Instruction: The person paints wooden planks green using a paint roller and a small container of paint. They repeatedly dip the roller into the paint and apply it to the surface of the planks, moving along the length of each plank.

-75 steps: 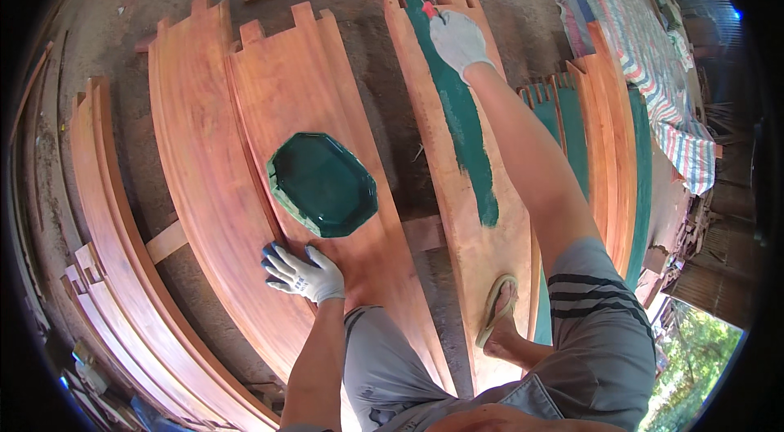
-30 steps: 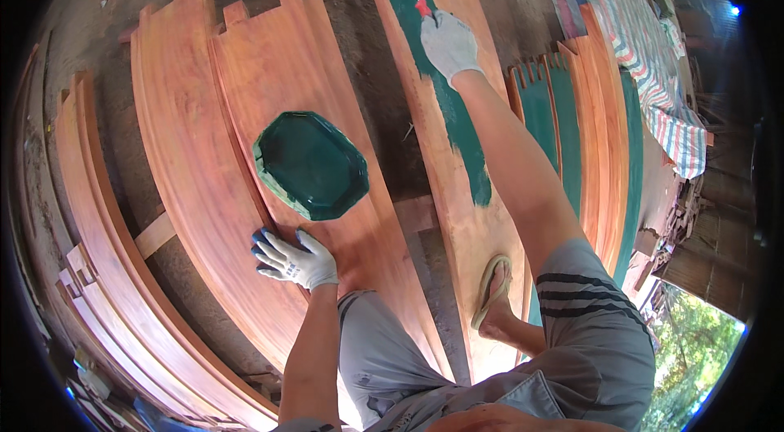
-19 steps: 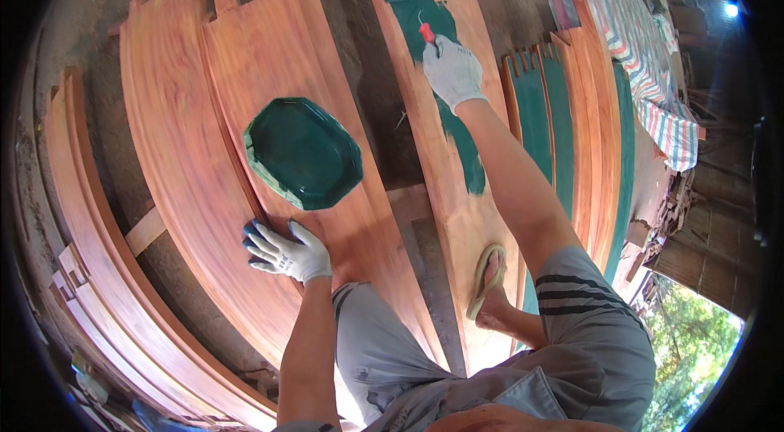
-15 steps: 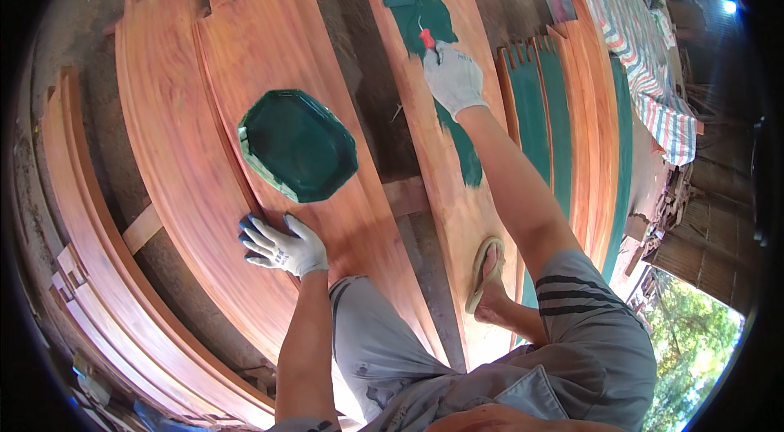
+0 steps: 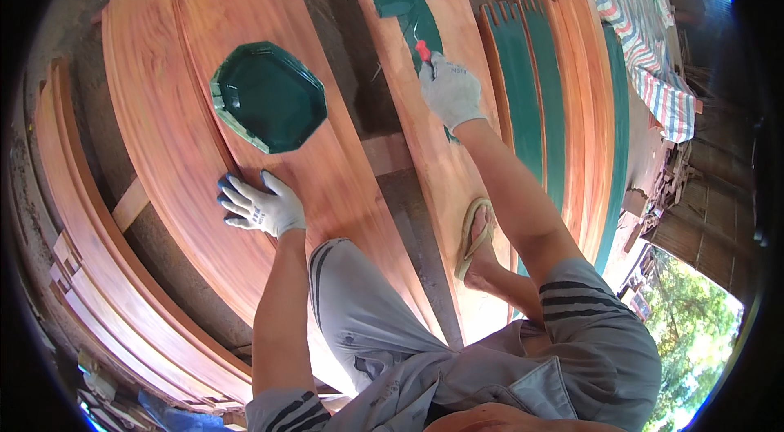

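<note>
My gloved right hand (image 5: 453,93) is closed round the red handle of a paint roller (image 5: 422,51). The roller's wire frame leads up to its green-coated head, which rests on the wet paint of a wooden board (image 5: 441,179). Dark green covers that board's far part, with bare wood showing along its right side and near end. On the planks to the left, my gloved left hand (image 5: 263,203) lies with its fingers spread, holding nothing. Just beyond it stands an eight-sided tray (image 5: 220,118) with dark green paint in it.
Right of the board lie green-painted planks (image 5: 513,77) beside bare ones, near a striped sheet (image 5: 665,97). More bare planks (image 5: 69,179) curve along the left. A crosspiece (image 5: 384,153) bridges the gap between boards. My sandalled foot (image 5: 480,244) stands on the board being painted.
My right hand has drawn the roller nearer along the board, and green paint reaches closer to me beside it. The view has shifted, while my left hand stays on the planks.
</note>
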